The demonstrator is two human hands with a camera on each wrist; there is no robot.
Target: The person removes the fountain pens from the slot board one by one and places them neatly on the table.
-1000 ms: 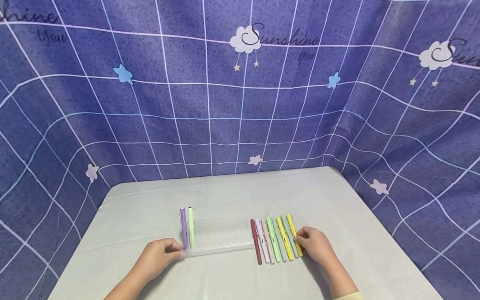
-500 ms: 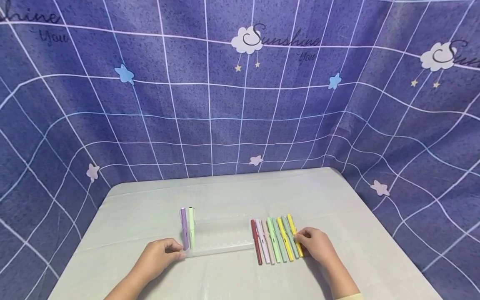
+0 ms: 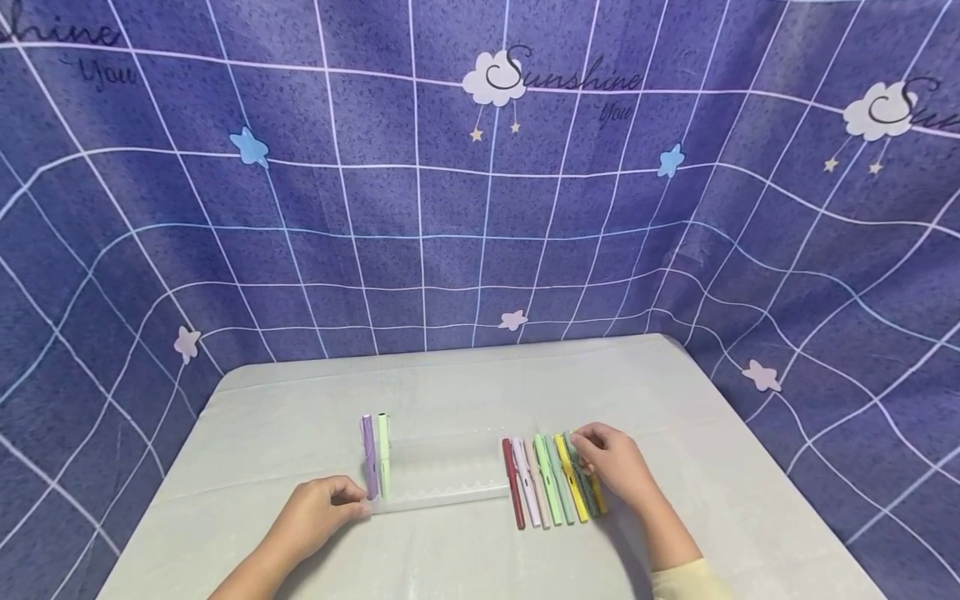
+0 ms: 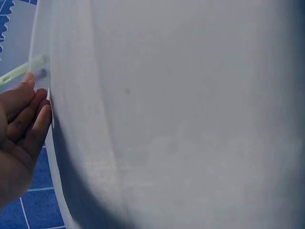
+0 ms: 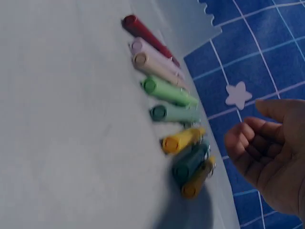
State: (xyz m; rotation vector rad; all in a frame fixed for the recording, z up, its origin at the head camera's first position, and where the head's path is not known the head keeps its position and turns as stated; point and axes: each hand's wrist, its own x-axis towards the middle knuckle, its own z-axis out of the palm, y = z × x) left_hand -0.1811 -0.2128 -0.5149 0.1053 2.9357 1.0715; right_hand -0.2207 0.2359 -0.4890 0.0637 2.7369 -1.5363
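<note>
My left hand (image 3: 318,510) pinches the front left corner of a clear plastic pen tray (image 3: 442,503); the left wrist view shows the thumb (image 4: 29,80) on its edge. A purple pen (image 3: 370,458) and a pale green pen (image 3: 384,454) sit side by side at the tray's left end. My right hand (image 3: 617,465) is over the right end of a row of pens, fingers loosely curled, nothing held. It partly covers the last yellow pen (image 5: 198,179) and the dark green pen (image 5: 190,162) beside it in the head view.
To the left in that row lie a red pen (image 3: 513,483), a lilac pen (image 3: 527,483), a beige pen (image 3: 537,485), a light green pen (image 3: 548,479), a sage green pen (image 3: 561,483) and another yellow pen (image 3: 572,479). A blue patterned curtain (image 3: 450,208) borders the white table (image 3: 300,400).
My right hand has left the side of the last yellow pen and moved up and left over the row's end. The left hand stays at the tray corner.
</note>
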